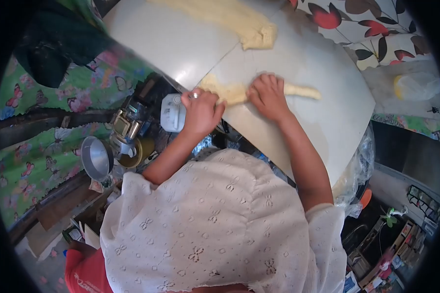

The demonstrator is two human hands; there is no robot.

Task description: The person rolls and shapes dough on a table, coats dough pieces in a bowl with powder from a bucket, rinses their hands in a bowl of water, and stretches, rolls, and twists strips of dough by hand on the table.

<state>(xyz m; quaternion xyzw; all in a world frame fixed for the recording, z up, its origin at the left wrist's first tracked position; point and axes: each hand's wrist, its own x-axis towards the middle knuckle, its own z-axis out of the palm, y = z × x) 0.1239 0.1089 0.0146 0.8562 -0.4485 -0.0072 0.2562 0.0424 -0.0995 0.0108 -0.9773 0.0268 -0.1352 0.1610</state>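
A pale yellow strip of dough (233,93) lies along the near edge of the table. Its right part is a thin roll (303,91), and its left part is flatter and wider. My left hand (201,111), with a ring on one finger, has its fingers curled over the left end of the dough. On the middle of the strip, my right hand (269,96) presses with bent fingers where the flat part meets the roll. Part of the dough is hidden under both hands. Farther back lies a larger piece of dough (259,38) with a thick, folded end.
The pale tabletop (327,117) has a seam across it. Below its left edge are a white jug (172,113), a metal bowl (97,158) and a yellowish bucket (144,149). Clear plastic (365,156) hangs at the right edge. A person's red sleeve (88,273) shows at lower left.
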